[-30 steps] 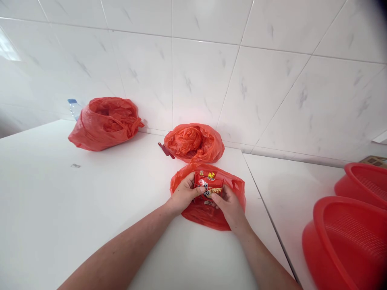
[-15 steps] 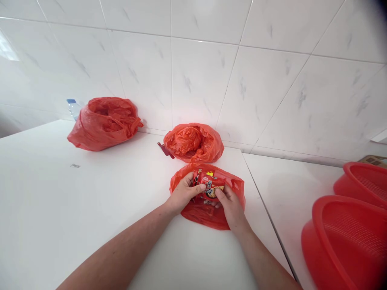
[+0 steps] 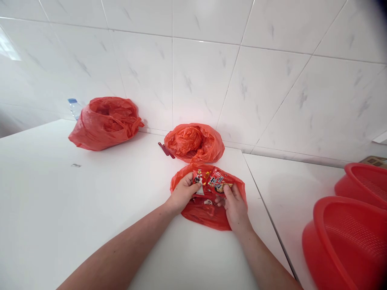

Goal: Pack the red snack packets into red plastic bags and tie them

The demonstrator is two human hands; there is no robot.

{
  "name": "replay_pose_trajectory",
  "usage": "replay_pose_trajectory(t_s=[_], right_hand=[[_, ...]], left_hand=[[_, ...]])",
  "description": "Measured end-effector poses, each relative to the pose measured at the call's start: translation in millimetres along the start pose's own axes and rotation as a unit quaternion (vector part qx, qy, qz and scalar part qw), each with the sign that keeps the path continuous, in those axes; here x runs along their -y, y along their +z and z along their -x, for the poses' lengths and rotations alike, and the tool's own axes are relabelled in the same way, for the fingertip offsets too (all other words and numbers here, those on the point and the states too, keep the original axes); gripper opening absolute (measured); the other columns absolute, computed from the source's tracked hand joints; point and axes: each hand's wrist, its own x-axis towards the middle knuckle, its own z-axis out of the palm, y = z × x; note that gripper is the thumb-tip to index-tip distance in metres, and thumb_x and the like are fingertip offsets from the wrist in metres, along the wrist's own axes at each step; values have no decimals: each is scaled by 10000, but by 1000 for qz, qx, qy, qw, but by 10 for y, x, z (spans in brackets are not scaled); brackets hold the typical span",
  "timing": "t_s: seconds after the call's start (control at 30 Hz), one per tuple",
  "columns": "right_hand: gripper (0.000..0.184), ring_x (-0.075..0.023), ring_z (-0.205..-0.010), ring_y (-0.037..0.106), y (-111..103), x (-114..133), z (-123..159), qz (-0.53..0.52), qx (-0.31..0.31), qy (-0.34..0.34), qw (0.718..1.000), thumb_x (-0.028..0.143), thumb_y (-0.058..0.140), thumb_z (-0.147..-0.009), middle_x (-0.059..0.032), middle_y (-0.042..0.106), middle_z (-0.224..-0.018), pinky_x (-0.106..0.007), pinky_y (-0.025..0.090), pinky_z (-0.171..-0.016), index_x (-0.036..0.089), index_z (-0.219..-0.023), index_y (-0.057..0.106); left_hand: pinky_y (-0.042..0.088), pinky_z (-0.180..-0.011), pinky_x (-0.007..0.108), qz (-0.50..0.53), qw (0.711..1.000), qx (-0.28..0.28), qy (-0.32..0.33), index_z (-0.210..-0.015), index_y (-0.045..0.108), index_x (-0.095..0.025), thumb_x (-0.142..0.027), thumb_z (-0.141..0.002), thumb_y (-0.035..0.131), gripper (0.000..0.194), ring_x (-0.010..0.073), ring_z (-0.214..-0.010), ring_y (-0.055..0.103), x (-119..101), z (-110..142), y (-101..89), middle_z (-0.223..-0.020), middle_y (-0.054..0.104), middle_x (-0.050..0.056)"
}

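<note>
Over an open red plastic bag, both my hands hold small printed snack packets. My left hand is closed on a red snack packet with a pale patch, its thumb on the front. My right hand pinches another red snack packet with dark lettering and a picture of food, thumb on the front and fingers behind. The two packets lie side by side, their edges meeting or overlapping. Below them, more printed wrapping shows inside the bag.
A second red bag, bunched, sits against the tiled wall with a dark red folded tool beside it. A fuller red bag and a clear bottle stand at the left. Red plastic baskets are on the right.
My right hand has moved slightly right with its packet, which slid off the one in my left hand. More of the left packet now shows.
</note>
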Motion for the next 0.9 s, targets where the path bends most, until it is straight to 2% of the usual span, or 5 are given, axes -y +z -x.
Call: replay_pose_trajectory(t_s=[0.23,0.4,0.9], right_hand=[[321,-161,-591,590,10,6,9,-14,-6,-8,1000,548,592,-784,19,634,-807,-305,494,-552,274,-941,539],[321,-160,-579,583,16,13,5,-18,2,-1,1000,543,596,-784,24,630,-786,-303,494,-551,277,-957,546],[352,-172,-557,583,-3,-27,-15,-6,-17,-3,1000,555,583,-777,-4,647,-781,-329,505,-554,261,-969,557]], left_hand=[[497,-734,287,7,1000,15,0,-1105,584,-166,-270,-787,669,345,181,-791,669,17,-3,-19,-951,703,59],[494,-765,283,6,1000,0,5,-1048,598,-163,-264,-781,677,296,181,-827,669,27,-3,-21,-975,702,62],[500,-738,290,-9,1000,1,-7,-1022,586,-160,-235,-773,658,269,181,-793,666,-31,4,6,-944,698,54]])
